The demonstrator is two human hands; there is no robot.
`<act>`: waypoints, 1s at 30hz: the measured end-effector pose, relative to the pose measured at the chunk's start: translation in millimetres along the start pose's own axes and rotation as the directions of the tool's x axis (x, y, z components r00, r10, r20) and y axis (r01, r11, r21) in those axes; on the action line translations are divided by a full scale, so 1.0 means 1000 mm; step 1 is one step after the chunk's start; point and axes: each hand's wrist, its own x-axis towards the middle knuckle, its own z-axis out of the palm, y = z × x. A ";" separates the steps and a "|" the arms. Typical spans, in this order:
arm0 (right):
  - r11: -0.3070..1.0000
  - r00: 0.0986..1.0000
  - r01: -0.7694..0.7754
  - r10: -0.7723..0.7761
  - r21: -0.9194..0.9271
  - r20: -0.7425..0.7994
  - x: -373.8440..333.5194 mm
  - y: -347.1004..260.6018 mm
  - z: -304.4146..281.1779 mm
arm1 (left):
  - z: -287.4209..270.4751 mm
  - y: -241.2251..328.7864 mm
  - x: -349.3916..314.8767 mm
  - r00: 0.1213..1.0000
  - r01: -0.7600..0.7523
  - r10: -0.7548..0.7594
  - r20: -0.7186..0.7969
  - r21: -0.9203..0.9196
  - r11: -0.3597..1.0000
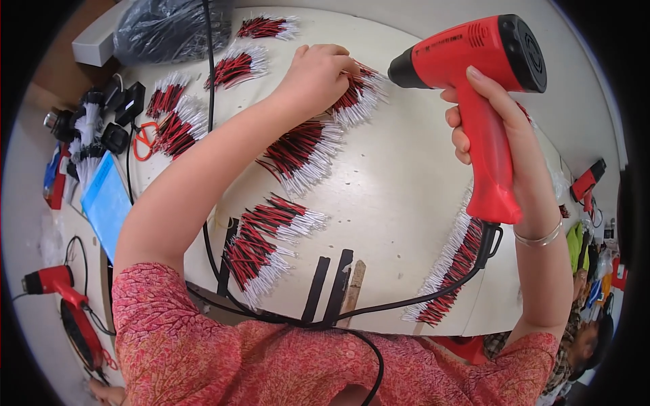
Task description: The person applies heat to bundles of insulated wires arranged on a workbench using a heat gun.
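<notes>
My right hand (497, 115) is wrapped round the handle of a red heat gun (467, 54), held above the right part of the table. Its black nozzle points left, toward a bunch of short red and black wires (353, 95) with white ends. At that bunch's left side, my left hand (318, 76) curls its fingers down on the wires; the fingertips are partly hidden. Just nearer lies another wire bunch (298, 152), beneath my left wrist. The heat gun's black cord (413, 301) runs from the handle across the table's near edge.
More wire bunches lie on the white table (393, 223), including a long row (450, 271) at right. Orange-handled scissors (143, 141), a blue sheet (108, 199) and a dark plastic bag (172, 30) are at left. Another cord (210, 101) crosses the left side. Other heat guns (54, 277) stand beyond.
</notes>
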 end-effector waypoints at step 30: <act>0.997 0.985 -0.072 0.072 -0.003 0.159 -0.006 0.000 0.005 | -0.002 -0.006 -0.001 0.999 -0.023 0.024 -0.037 0.040 0.999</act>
